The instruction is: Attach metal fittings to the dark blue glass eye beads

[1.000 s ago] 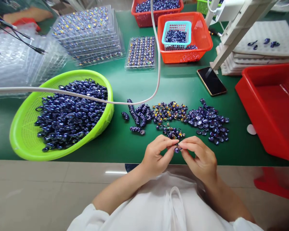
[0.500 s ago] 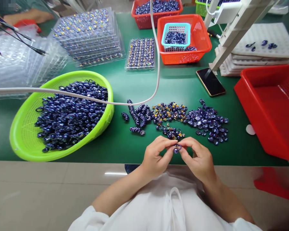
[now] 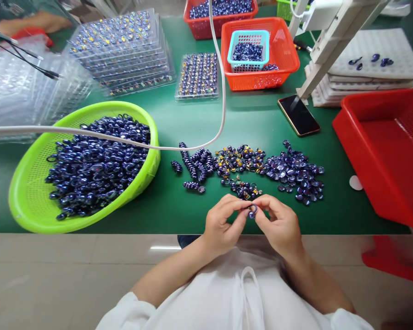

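Observation:
My left hand [image 3: 223,223] and my right hand [image 3: 278,223] meet at the near edge of the green table [image 3: 179,206]. Both pinch one small dark blue ring piece [image 3: 252,211] between their fingertips. Just beyond the fingers lies a loose spread of dark blue pieces [image 3: 294,172], a patch of blue pieces with yellow bits [image 3: 239,159], and short stacked rows of blue rings [image 3: 196,164].
A lime green basket [image 3: 30,201] full of dark blue rings sits at the left, crossed by a white cable [image 3: 124,140]. Stacked clear trays [image 3: 120,46], orange baskets [image 3: 282,55], a phone [image 3: 298,115] and a red bin [image 3: 382,146] stand further back and right.
My hands stay together at the table edge; the fingers have turned the small blue piece slightly and closed tighter around it. The view has shifted a little to the right.

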